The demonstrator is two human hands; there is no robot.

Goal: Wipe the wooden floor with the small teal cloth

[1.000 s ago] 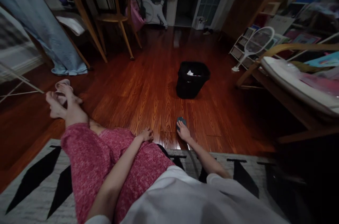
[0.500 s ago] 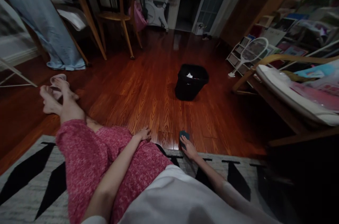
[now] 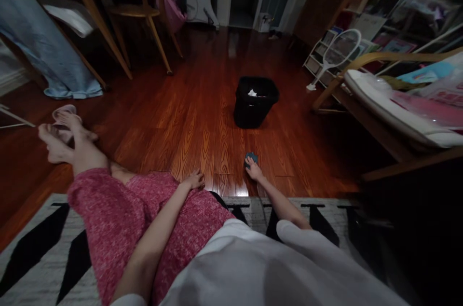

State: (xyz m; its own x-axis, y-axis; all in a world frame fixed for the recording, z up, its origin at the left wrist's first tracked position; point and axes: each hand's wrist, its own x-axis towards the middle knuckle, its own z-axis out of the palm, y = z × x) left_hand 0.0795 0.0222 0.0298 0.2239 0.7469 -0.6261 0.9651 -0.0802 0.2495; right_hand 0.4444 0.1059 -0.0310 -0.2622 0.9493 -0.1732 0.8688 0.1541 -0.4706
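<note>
Out on the wooden floor (image 3: 202, 137), my right hand (image 3: 254, 170) presses down on a small dark blue-grey cloth (image 3: 251, 157), its fingers curled over the fabric. The cloth looks bunched, and its underside is hidden. My left hand (image 3: 195, 179) rests on the pink patterned clothing (image 3: 162, 209) over my leg, holding nothing, with its fingers loosely spread. Beyond the cloth stands a black bin (image 3: 253, 108) with some white crumpled paper (image 3: 252, 92) inside.
A grey and black rug (image 3: 32, 233) lies under me. To the right are a wooden-armed chair (image 3: 401, 113) with things on it and a white racket-shaped object (image 3: 342, 50). A wooden chair (image 3: 133, 10), blue curtain (image 3: 61, 55) and white exercise bike (image 3: 198, 2) stand farther off.
My right hand has slid the cloth forward across the floor, away from the rug and nearer the bin. The cloth has bunched up more. My left hand stays on my leg.
</note>
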